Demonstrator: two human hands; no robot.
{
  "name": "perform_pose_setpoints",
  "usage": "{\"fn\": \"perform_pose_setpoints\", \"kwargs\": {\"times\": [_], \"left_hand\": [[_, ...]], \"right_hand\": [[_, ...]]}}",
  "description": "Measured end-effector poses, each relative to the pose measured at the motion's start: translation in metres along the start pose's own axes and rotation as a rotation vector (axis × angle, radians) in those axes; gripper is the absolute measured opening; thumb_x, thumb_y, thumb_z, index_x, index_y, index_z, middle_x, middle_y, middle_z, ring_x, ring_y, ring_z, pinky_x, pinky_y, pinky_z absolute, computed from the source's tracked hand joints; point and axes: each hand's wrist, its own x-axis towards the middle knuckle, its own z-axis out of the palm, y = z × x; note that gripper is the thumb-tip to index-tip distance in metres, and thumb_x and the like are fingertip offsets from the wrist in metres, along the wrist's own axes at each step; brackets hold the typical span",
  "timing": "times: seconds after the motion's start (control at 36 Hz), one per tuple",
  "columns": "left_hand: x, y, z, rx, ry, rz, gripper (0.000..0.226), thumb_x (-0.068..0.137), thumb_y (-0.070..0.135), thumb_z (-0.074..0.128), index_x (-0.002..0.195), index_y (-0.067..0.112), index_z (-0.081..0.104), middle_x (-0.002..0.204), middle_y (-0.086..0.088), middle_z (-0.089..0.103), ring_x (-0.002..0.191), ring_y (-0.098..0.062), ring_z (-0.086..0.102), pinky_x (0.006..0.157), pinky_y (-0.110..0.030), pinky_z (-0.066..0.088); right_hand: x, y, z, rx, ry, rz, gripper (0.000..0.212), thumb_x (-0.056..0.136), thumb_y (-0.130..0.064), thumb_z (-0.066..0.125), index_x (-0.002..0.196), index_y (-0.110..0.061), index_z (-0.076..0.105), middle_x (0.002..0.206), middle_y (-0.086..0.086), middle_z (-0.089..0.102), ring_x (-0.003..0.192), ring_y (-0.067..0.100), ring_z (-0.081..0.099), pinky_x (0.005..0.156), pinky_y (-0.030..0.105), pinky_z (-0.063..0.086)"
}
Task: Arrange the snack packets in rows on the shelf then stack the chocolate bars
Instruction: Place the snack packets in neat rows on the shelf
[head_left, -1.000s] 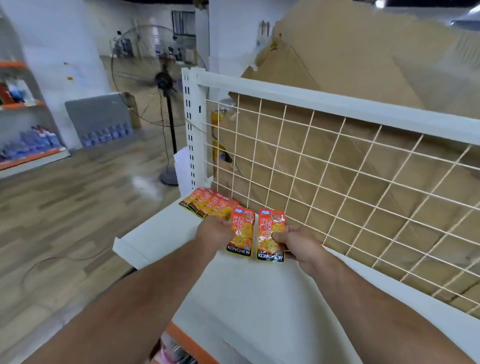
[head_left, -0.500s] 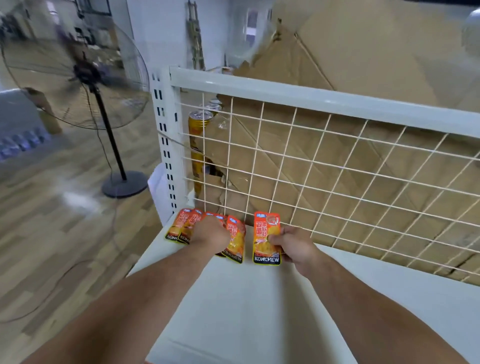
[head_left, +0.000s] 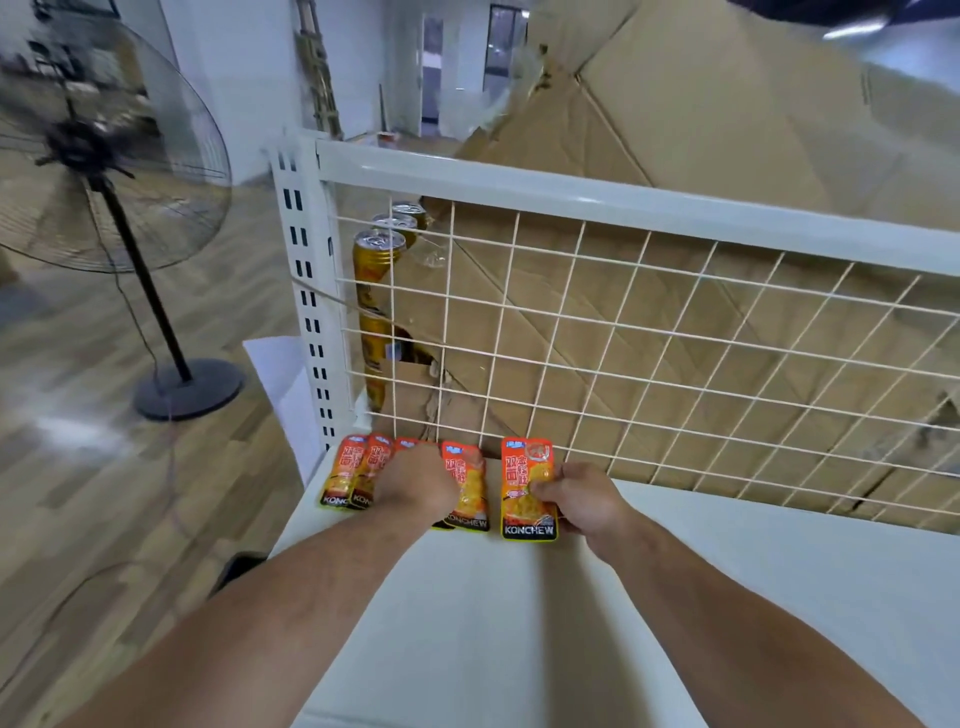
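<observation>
Several snack packets (head_left: 467, 488) lie beside a wire grid (head_left: 582, 364), cans (head_left: 375, 280) behind.

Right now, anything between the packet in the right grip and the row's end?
Nothing visible. Only a bare strip of shelf parts the held packet pinched by the right grip from the row's last packet. The left grip rests on the row, left of that gap.

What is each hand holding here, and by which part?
The right hand pinches the rightmost orange KONCHEW snack packet by its right edge. The left hand lies over the row of orange packets; whether it grips one is hidden.
</observation>
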Motion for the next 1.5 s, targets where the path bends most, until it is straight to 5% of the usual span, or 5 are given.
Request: {"fn": "perform_pose_setpoints", "kwargs": {"times": [0.53,0.69,0.81,1.06,1.5], "left_hand": [[0.002,-0.010,-0.002,0.025,0.038,0.127,0.014,0.089,0.027,0.063,0.095,0.015,0.060,0.086,-0.003,0.063,0.086,-0.024,0.065,0.058,-0.031,0.042],[-0.003,-0.013,-0.007,0.023,0.200,0.214,0.019,0.093,0.032,0.055,0.106,0.018,0.060,0.104,-0.002,0.066,0.093,-0.023,0.064,0.064,-0.032,0.047],[-0.001,-0.018,-0.008,0.075,0.272,0.324,0.027,0.094,0.033,0.052,0.116,0.018,0.059,0.116,-0.002,0.062,0.107,-0.021,0.056,0.082,-0.034,0.049],[-0.001,-0.024,-0.010,0.170,0.261,0.373,0.037,0.093,0.039,0.047,0.127,0.025,0.055,0.125,0.004,0.059,0.116,-0.019,0.049,0.097,-0.037,0.043],[-0.004,-0.022,-0.009,0.190,0.211,0.349,0.035,0.093,0.040,0.049,0.122,0.024,0.056,0.122,0.005,0.060,0.115,-0.019,0.050,0.095,-0.035,0.041]], "right_hand": [[-0.004,-0.006,0.016,-0.051,0.021,-0.010,0.015,0.088,0.000,0.069,0.080,-0.013,0.065,0.077,0.004,0.071,0.064,0.016,0.068,0.049,0.019,0.047],[0.003,-0.005,0.028,-0.117,0.013,0.007,0.007,0.086,-0.002,0.070,0.085,-0.009,0.073,0.090,0.012,0.076,0.075,0.024,0.071,0.064,0.028,0.057],[0.011,-0.006,0.036,-0.188,0.048,0.022,0.010,0.085,-0.007,0.072,0.095,-0.008,0.074,0.091,0.010,0.075,0.072,0.021,0.070,0.046,0.017,0.045],[0.031,-0.006,0.046,-0.580,0.196,0.044,0.013,0.080,-0.020,0.065,0.089,-0.011,0.068,0.080,0.006,0.066,0.071,0.027,0.063,0.052,0.025,0.046],[0.026,-0.010,0.054,-0.817,0.259,-0.011,0.017,0.086,-0.033,0.064,0.092,-0.021,0.053,0.106,0.004,0.070,0.098,0.026,0.068,0.076,0.031,0.053]]}}
